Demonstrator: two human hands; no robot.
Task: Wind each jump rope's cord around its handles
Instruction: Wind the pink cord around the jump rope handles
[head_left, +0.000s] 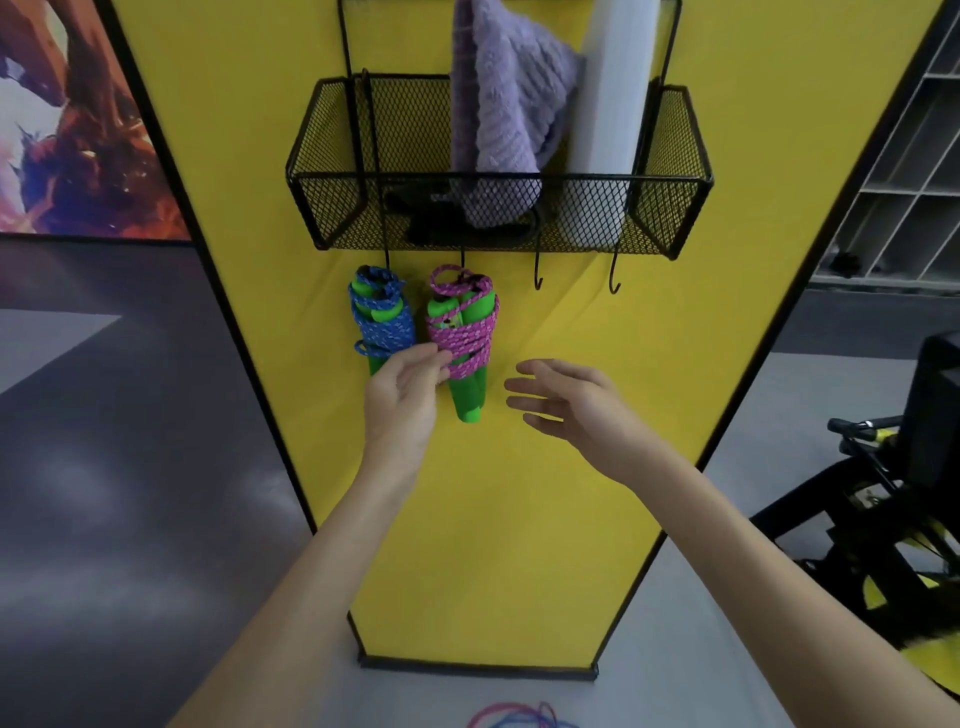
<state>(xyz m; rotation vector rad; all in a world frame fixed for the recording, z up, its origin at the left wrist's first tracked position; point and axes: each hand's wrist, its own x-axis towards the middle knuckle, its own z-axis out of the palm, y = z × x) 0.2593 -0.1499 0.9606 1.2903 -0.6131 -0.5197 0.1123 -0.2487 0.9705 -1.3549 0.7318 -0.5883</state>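
The left hand (408, 387) closes its grip on the lower windings of the pink jump rope (464, 332), fingertips (441, 366) curled against the cord just left of frame centre. The right hand (563, 402) hovers just right of the bundle, fingers spread, its grip fully open and holding nothing. The pink jump rope hangs from a hook under the wire basket (670, 171), just beside the blue jump rope (382, 317) on the next hook to the left. Hazard: if the left grip lets go before the cord end is secured, the turns are likely to slacken and slide down the rounded green handles (470, 402). A downward pull could lift the top loop off the hook's open curve and drop the bundle. Knuckles may also snag the blue windings. Both cords are braided and flecked with white. The handles look matt and soft, probably foam. The basket is black expanded mesh on a thin rod frame. The yellow panel (519, 493) behind is fabric, faintly creased. Loose cords (519, 717) lie on the floor at the bottom edge, apparently unwound.
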